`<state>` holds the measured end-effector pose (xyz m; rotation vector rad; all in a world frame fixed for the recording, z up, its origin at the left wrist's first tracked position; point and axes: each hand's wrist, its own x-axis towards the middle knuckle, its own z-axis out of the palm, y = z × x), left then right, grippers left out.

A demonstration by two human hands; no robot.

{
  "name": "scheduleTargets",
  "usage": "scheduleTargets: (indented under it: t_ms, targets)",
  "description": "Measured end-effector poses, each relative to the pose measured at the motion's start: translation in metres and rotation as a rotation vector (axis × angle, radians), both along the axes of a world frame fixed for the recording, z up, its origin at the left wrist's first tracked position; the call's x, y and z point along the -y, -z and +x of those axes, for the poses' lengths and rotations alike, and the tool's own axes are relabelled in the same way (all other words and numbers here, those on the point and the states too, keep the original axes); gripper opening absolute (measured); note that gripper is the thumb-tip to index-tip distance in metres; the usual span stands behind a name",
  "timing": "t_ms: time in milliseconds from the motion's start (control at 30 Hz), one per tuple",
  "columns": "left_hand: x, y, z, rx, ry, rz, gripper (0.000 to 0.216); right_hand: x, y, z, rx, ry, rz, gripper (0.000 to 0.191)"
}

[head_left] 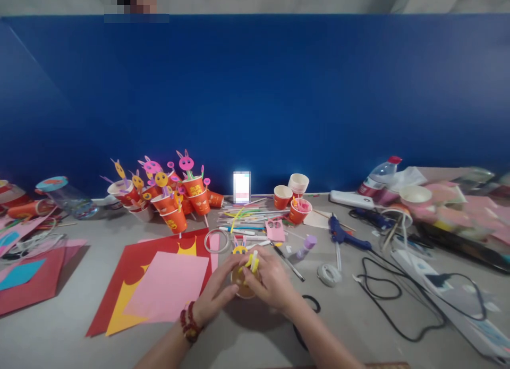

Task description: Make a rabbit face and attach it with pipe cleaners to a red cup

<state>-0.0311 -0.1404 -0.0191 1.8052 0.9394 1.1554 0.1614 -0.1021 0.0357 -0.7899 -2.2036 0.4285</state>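
Both hands meet over a round paper cup (246, 291) near the table's front middle; its open mouth faces up toward me and looks tan inside. My left hand (218, 288) curves around the cup's left side, thumb near the rim. At the top of the cup, my right hand (273, 279) pinches a small yellow-and-white piece (252, 262), whose exact kind is unclear. Just beyond the fingers shows a yellow bunny head (239, 247) with upright ears. The fingers hide much of the cup and how these parts join.
Red, yellow and pink paper sheets (169, 281) lie left. Behind them stand red cups with animal figures (173, 220). Pens and sticks (247, 215) lie ahead, near a lit phone (241, 187). A blue glue gun (342, 233), tape roll (329, 274) and black cable (398, 326) are right.
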Motion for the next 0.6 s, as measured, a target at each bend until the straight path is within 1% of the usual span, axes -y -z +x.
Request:
scheduleTargets:
  t_ms: [67, 133, 267, 433, 600]
  targets:
    - [-0.002, -0.004, -0.003, -0.008, -0.022, -0.021, 0.042, 0.0, 0.005, -0.002, -0.024, 0.021, 0.008, 0.013]
    - [-0.004, -0.009, -0.005, -0.034, -0.076, -0.048, 0.038, -0.002, 0.012, -0.003, -0.038, 0.033, 0.009, 0.012]
    - [-0.007, -0.016, -0.005, -0.068, -0.087, -0.059, 0.044, -0.005, 0.021, -0.003, -0.033, 0.032, -0.012, 0.012]
    - [-0.009, -0.026, 0.001, -0.108, -0.146, -0.103, 0.055, -0.007, 0.024, -0.003, -0.075, 0.011, -0.027, 0.013]
    - [-0.007, -0.03, 0.01, -0.201, -0.223, -0.069, 0.046, -0.006, 0.028, -0.004, -0.076, 0.051, -0.052, 0.012]
